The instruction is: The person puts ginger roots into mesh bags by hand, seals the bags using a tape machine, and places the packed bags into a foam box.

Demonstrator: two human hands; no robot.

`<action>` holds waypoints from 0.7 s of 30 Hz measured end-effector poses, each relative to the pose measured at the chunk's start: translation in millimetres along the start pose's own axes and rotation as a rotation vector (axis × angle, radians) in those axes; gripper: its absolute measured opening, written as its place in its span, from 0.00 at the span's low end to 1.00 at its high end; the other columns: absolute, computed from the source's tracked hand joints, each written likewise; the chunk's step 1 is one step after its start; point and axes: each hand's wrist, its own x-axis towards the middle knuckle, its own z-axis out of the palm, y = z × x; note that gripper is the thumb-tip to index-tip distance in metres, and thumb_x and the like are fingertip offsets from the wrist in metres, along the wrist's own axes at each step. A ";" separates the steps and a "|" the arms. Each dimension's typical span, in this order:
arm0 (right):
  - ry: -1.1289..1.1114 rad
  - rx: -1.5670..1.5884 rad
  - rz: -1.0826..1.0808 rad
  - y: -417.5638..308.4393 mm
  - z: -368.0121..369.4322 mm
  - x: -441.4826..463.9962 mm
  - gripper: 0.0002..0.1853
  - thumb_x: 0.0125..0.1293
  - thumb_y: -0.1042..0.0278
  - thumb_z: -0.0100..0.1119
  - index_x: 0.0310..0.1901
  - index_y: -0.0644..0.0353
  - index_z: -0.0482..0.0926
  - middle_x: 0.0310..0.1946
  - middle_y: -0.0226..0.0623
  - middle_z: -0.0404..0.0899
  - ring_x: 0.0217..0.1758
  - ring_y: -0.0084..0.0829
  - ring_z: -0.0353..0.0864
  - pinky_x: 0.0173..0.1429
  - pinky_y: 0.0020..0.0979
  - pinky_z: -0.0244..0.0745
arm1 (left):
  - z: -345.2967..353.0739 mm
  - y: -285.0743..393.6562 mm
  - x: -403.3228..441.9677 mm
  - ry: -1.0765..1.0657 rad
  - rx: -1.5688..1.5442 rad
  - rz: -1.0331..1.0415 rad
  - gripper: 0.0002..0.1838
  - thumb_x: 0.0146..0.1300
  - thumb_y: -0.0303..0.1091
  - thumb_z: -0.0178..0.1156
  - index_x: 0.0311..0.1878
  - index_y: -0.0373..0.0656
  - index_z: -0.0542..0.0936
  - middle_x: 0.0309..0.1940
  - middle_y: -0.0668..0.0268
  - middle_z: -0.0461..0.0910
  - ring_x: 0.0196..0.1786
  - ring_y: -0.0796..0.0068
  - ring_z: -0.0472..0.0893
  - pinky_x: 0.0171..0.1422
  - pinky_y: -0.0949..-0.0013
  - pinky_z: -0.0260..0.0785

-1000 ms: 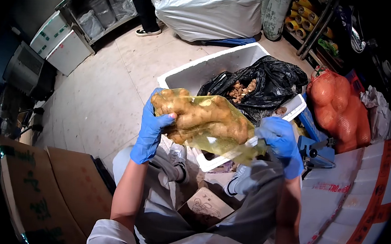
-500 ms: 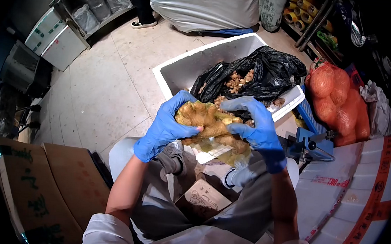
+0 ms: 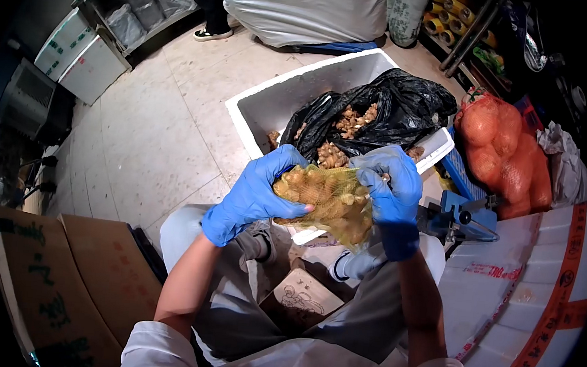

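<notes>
Between my two blue-gloved hands is a yellow mesh bag (image 3: 333, 204) filled with knobbly ginger. My left hand (image 3: 254, 198) grips the bag's left side, thumb across the front. On the right, my right hand (image 3: 392, 195) is closed on the netting at the bag's upper right edge. Just beyond, a white foam box (image 3: 255, 104) holds a black plastic bag (image 3: 410, 99) with loose ginger (image 3: 353, 123) showing in its opening. The bag hangs above my lap, near the box's front edge.
Red mesh sacks (image 3: 506, 152) stand right of the foam box, near a blue metal device (image 3: 467, 214). Cardboard boxes (image 3: 72, 276) are at my left, taped white foam boxes (image 3: 518, 305) at my right. Another person's shoe (image 3: 212, 35) shows at the back.
My right hand has closed on the netting and moved slightly inward. The yellow mesh now lies drawn over the ginger, which was more exposed before.
</notes>
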 end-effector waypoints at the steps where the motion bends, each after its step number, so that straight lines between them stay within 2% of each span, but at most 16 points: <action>1: -0.004 0.002 -0.002 -0.2 0.3 0.1 0.04 0.48 0.76 0.57 0.27 0.61 0.74 0.26 0.37 0.74 0.30 0.36 0.73 0.35 0.31 0.67 | -0.4 0.6 -0.1 -0.002 0.044 -0.027 0.21 0.34 0.31 0.69 0.33 0.38 0.72 0.29 0.70 0.67 0.34 0.80 0.67 0.42 0.78 0.60; 5: 0.015 -0.025 0.008 2.3 3.3 -2.5 0.03 0.48 0.77 0.55 0.28 0.63 0.73 0.25 0.38 0.74 0.29 0.36 0.72 0.35 0.31 0.67 | -1.1 -1.1 0.0 0.017 0.133 -0.031 0.20 0.34 0.32 0.69 0.32 0.38 0.72 0.28 0.70 0.66 0.34 0.81 0.67 0.42 0.78 0.60; 8: 0.024 -0.040 -0.001 -0.7 2.1 -1.2 0.04 0.48 0.77 0.55 0.28 0.63 0.73 0.25 0.38 0.74 0.29 0.37 0.72 0.35 0.31 0.67 | -2.4 -5.1 0.8 0.011 0.040 -0.053 0.23 0.36 0.35 0.69 0.35 0.38 0.71 0.29 0.67 0.67 0.33 0.79 0.67 0.41 0.77 0.62; 11: 0.003 -0.015 0.023 0.2 2.6 -0.7 0.04 0.48 0.77 0.55 0.28 0.63 0.74 0.25 0.38 0.73 0.29 0.36 0.72 0.35 0.31 0.67 | -1.8 -1.9 -0.5 0.044 0.025 -0.065 0.22 0.36 0.34 0.69 0.35 0.37 0.71 0.29 0.68 0.68 0.34 0.80 0.67 0.41 0.77 0.62; 13: -0.030 -0.014 0.030 4.0 3.7 -0.9 0.04 0.48 0.76 0.56 0.28 0.63 0.74 0.25 0.38 0.73 0.29 0.36 0.72 0.35 0.30 0.67 | -2.4 -0.3 -0.9 0.051 -0.104 -0.164 0.21 0.36 0.31 0.69 0.35 0.40 0.72 0.31 0.72 0.69 0.36 0.83 0.68 0.44 0.79 0.61; 15: -0.161 0.103 0.152 9.0 7.2 -2.8 0.04 0.50 0.75 0.57 0.28 0.64 0.74 0.24 0.38 0.73 0.28 0.34 0.72 0.35 0.29 0.67 | -3.6 0.8 -0.8 0.060 -0.145 -0.187 0.21 0.36 0.31 0.69 0.35 0.40 0.72 0.31 0.72 0.69 0.37 0.83 0.68 0.44 0.79 0.62; 18: -0.210 0.132 0.207 18.6 12.7 -6.2 0.05 0.51 0.74 0.58 0.29 0.64 0.74 0.24 0.38 0.72 0.28 0.33 0.71 0.35 0.28 0.67 | -6.6 -1.8 -0.8 0.058 -0.191 -0.232 0.22 0.36 0.30 0.69 0.37 0.40 0.71 0.31 0.72 0.70 0.37 0.83 0.68 0.45 0.78 0.62; 19: -0.246 0.191 0.305 23.3 10.3 -7.0 0.07 0.54 0.71 0.56 0.32 0.66 0.74 0.27 0.38 0.74 0.31 0.30 0.73 0.38 0.26 0.68 | -7.6 -4.4 -1.0 0.068 -0.200 -0.215 0.22 0.37 0.31 0.69 0.37 0.40 0.72 0.31 0.72 0.71 0.37 0.83 0.69 0.45 0.79 0.62; 20: -0.242 0.191 0.309 24.0 8.9 -6.8 0.07 0.54 0.71 0.56 0.32 0.66 0.74 0.27 0.38 0.74 0.31 0.30 0.73 0.38 0.26 0.68 | -8.3 -5.8 -1.5 0.078 -0.210 -0.200 0.21 0.37 0.31 0.70 0.36 0.40 0.72 0.31 0.71 0.71 0.37 0.83 0.69 0.44 0.79 0.63; 21: -0.179 0.360 0.425 22.1 6.4 -4.4 0.09 0.58 0.69 0.53 0.34 0.67 0.74 0.31 0.38 0.75 0.36 0.28 0.74 0.42 0.26 0.68 | -8.6 -4.6 -1.7 0.074 -0.209 -0.201 0.21 0.37 0.31 0.70 0.36 0.40 0.72 0.31 0.71 0.71 0.37 0.83 0.69 0.44 0.79 0.63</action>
